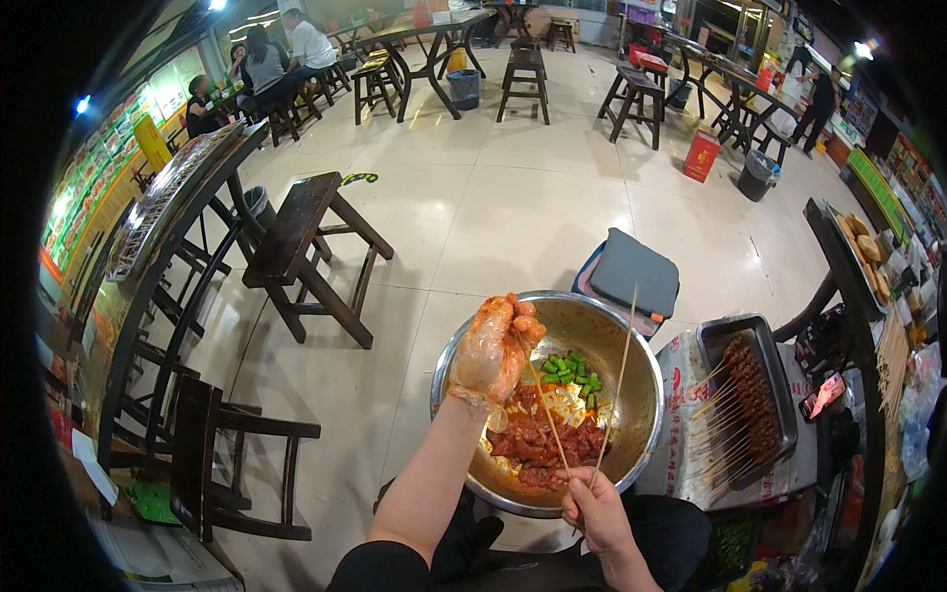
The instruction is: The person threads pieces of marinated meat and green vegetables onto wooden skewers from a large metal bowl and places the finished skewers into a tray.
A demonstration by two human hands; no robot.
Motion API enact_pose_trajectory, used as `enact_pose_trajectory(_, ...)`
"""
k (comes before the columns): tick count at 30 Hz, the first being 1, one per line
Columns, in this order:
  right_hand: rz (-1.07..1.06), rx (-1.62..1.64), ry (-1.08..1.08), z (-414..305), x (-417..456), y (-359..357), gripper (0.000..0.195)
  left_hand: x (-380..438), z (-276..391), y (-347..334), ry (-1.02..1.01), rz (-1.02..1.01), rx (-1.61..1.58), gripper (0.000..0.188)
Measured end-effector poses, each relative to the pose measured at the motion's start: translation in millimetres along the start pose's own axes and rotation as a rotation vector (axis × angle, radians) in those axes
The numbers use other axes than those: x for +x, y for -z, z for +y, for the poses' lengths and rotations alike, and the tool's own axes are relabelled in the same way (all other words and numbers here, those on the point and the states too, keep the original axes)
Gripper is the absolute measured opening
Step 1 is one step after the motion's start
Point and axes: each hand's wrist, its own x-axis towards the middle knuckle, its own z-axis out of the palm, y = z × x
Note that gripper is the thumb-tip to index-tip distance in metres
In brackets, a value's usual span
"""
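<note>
A large steel bowl sits before me, holding red marinated meat pieces and cut green pepper pieces. My left hand, in a clear plastic glove smeared with marinade, is raised over the bowl's left side, its fingers closed around the upper end of a wooden skewer; whether meat is between them is hard to tell. My right hand is bare at the bowl's near edge and pinches the lower ends of that skewer and a second bare skewer, which slants up to the right.
Right of the bowl, a metal tray holds loaded meat skewers on a printed box; a phone lies beside it. A grey cushion is beyond the bowl. Wooden stools and a long table stand left. People sit farther back.
</note>
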Motion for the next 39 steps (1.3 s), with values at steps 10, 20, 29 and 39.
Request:
enact_pose_trajectory(10,0.035,-0.101,0.053,-4,2,0,0.019,0,2,-2,0.007,0.068,0.105,0.011)
enact_pose_trajectory(20,0.016,-0.040,0.019,-4,2,-3,0.019,2,-5,3,-0.013,0.138,0.152,0.010)
enact_pose_trajectory(29,-0.141,0.283,-0.230,-6,4,4,0.020,4,-3,8,0.101,0.105,0.110,0.011)
enact_pose_trajectory(39,-0.095,0.119,-0.124,-5,8,7,0.019,-5,12,-17,0.133,0.004,0.007,0.022)
